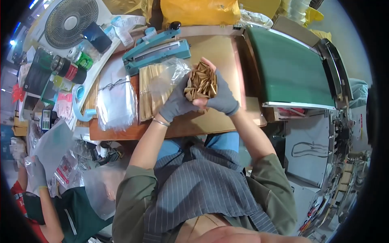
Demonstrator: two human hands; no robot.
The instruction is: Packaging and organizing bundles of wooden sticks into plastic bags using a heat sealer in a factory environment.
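My left hand (180, 100) and my right hand (224, 95), both in grey fingerless gloves, clasp a bundle of folded brown paper pieces (201, 81) from both sides, above a brown board on the workbench. Their folded ends face up towards me. Just left of my left hand lie a crumpled clear plastic bag (176, 71) and a stack of long tan paper strips or sleeves (147, 91). Farther left is a pile of clear plastic bags (115, 103) with a dark tie on it. A teal hand impulse sealer (161, 51) stands behind them.
A green conveyor belt (291, 66) lies to the right. On the left, a white shelf holds a fan (71, 22), a dark flask (68, 70), bottles and a blue tape roll (79, 91). A yellow bag (200, 12) is at the back. A co-worker's gloved hand (36, 173) holds plastic at lower left.
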